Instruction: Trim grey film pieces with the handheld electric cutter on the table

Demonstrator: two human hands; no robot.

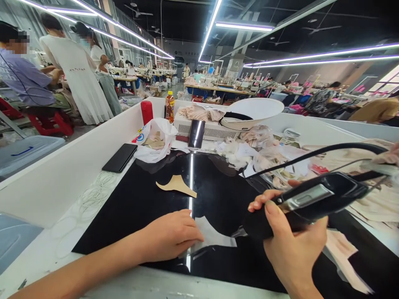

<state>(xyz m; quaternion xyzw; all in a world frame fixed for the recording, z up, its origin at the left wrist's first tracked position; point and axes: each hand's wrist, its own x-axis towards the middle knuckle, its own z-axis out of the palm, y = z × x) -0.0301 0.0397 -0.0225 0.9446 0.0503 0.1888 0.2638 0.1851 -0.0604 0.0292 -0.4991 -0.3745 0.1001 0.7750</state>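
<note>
My left hand [174, 234] rests on a glossy black board [131, 222], fingers bent together and pressing the left part of a thin whitish cut piece [212, 233]. The piece has curved edges and lies flat; my fingers cover part of it. Wrapped around a black corded handheld tool [311, 199] is my right hand [293, 245], with the thumb on top. The tool's narrow metal tip [239, 232] is at the right end of the whitish piece; whether they touch I cannot tell. Further back on the board lies a tan curved piece [176, 185].
A pinkish fabric piece [343, 255] lies right of my right hand. Behind the board are a black phone [120, 158], a white plastic bag [156, 139], a dark cylinder [196, 133], a drink bottle [169, 107] and heaped fabric [280, 160]. White side walls [77, 166] border the table.
</note>
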